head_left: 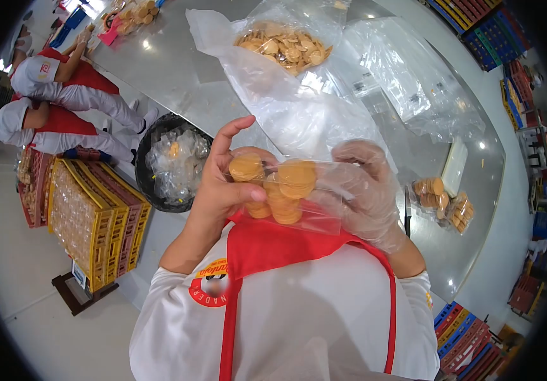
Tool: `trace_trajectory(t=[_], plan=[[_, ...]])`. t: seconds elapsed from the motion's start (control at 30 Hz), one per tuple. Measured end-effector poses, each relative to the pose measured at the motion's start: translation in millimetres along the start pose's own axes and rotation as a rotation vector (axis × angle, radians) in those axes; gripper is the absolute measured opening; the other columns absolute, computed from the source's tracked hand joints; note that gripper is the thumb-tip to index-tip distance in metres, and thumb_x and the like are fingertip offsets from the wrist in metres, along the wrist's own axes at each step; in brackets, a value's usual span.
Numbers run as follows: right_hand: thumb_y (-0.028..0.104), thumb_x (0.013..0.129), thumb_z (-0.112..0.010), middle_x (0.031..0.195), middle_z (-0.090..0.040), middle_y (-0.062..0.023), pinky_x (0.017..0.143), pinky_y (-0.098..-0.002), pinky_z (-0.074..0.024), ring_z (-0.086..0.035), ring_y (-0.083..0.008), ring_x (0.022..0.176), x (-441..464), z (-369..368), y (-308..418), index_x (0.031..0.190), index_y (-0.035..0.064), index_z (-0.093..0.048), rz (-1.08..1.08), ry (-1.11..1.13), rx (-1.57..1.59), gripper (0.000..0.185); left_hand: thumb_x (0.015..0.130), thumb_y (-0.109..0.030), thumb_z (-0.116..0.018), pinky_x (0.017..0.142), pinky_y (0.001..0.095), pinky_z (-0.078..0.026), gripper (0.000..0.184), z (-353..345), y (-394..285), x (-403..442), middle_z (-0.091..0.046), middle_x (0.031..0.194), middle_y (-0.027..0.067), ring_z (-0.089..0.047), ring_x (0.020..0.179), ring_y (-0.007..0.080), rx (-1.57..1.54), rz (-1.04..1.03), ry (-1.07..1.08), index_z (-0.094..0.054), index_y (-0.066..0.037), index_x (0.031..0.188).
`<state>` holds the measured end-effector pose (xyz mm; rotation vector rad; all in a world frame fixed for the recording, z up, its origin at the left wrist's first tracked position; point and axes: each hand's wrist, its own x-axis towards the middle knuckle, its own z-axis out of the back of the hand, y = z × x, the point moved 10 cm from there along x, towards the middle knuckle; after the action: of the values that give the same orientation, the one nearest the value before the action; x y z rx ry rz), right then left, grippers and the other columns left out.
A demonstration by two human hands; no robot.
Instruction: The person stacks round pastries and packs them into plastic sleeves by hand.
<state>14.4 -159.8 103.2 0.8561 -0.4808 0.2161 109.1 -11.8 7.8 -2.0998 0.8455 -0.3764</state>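
In front of my chest is a clear plastic bag of round golden biscuits (297,179), stacked in columns. My left hand (232,174), bare, grips its left side with the thumb across the front and the index finger raised. My right hand (368,193), in a clear plastic glove, has its fingers curled at the bag's right end, where the plastic is slack. Glove and bag overlap there, so the exact fingertip contact is hard to see. Beyond my hands, a large plastic sack (286,117) lies on the steel table (203,95) with a heap of loose biscuits (284,47) in it.
Flat clear bags (400,70) lie at the table's far right. Filled biscuit packs (441,202), a white block (455,166) and a knife (407,209) sit to my right. A black bin (175,162) and stacked yellow crates (89,216) stand left, near two people (64,114).
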Motion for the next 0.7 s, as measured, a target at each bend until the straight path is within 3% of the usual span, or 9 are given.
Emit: trace_trajectory(t=[0.07, 0.2, 0.3, 0.4, 0.5, 0.6, 0.7], plan=[[0.012, 0.073, -0.081, 0.114, -0.055, -0.0118, 0.075, -0.0351, -0.0511, -0.057, -0.0252, 0.097, -2, -3, -7, 0.101, 0.0118, -0.072, -0.001, -0.027, 0.057, 0.029, 0.059, 0.004, -0.085, 0.096, 0.0341, -0.048, 0.107, -3, -4, -1, -0.067, 0.101, 0.0153, -0.065, 0.102, 0.0227, -0.027, -0.018, -0.026, -0.026, -0.008, 0.148], [0.007, 0.073, -0.080, 0.114, -0.054, -0.0118, 0.076, -0.0325, -0.0501, -0.059, -0.0236, 0.091, -2, -6, -18, 0.100, 0.0097, -0.073, -0.079, -0.017, 0.109, 0.028, 0.066, 0.004, -0.080, 0.096, 0.0323, -0.047, 0.086, -13, -3, -10, -0.066, 0.109, 0.0124, -0.063, 0.105, 0.0199, 0.183, 0.047, -0.040, -0.041, -0.003, 0.142], [0.004, 0.075, -0.077, 0.105, -0.056, -0.0124, 0.078, -0.0316, -0.0489, -0.059, -0.0238, 0.090, -12, -5, -29, 0.102, 0.0083, -0.073, -0.260, 0.090, -0.077, 0.028, 0.070, 0.001, -0.076, 0.096, 0.0311, -0.046, 0.065, -6, 0, -17, -0.064, 0.115, 0.0109, -0.062, 0.108, 0.0196, 0.283, 0.145, -0.009, -0.054, 0.002, 0.132], [0.009, 0.083, -0.073, 0.101, -0.062, -0.0136, 0.078, -0.0277, -0.0472, -0.059, -0.0184, 0.086, -24, -2, -44, 0.108, 0.0028, -0.071, -0.327, 0.049, 0.154, 0.027, 0.074, 0.003, -0.071, 0.098, 0.0305, -0.045, 0.050, 6, 7, -22, -0.064, 0.116, 0.0106, -0.061, 0.109, 0.0190, 0.277, 0.158, 0.011, -0.062, 0.004, 0.123], [0.023, 0.090, -0.068, 0.104, -0.066, -0.0143, 0.085, -0.0300, -0.0477, -0.061, -0.0187, 0.095, -34, -24, -55, 0.112, -0.0054, -0.067, -0.738, 0.127, 0.779, 0.036, 0.075, 0.004, -0.069, 0.098, 0.0302, -0.045, 0.047, 14, 11, -25, -0.063, 0.118, 0.0113, -0.061, 0.110, 0.0193, 0.257, 0.171, -0.020, -0.063, 0.005, 0.122], [0.028, 0.097, -0.058, 0.120, -0.065, -0.0125, 0.091, -0.0295, -0.0475, -0.061, -0.0159, 0.103, -46, -54, -60, 0.115, -0.0057, -0.066, -0.820, 0.230, 0.959, 0.039, 0.076, 0.004, -0.069, 0.099, 0.0300, -0.044, 0.049, 12, 15, -26, -0.063, 0.119, 0.0102, -0.060, 0.111, 0.0184, 0.262, 0.201, -0.027, -0.062, 0.003, 0.124], [0.030, 0.100, -0.055, 0.124, -0.064, -0.0119, 0.096, -0.0289, -0.0463, -0.060, -0.0162, 0.110, -43, -68, -48, 0.123, -0.0043, -0.063, -0.867, 0.335, 0.945, 0.042, 0.079, 0.004, -0.068, 0.099, 0.0299, -0.044, 0.048, 5, 13, -24, -0.064, 0.120, 0.0077, -0.059, 0.112, 0.0163, 0.295, 0.207, 0.004, -0.062, -0.001, 0.126]])
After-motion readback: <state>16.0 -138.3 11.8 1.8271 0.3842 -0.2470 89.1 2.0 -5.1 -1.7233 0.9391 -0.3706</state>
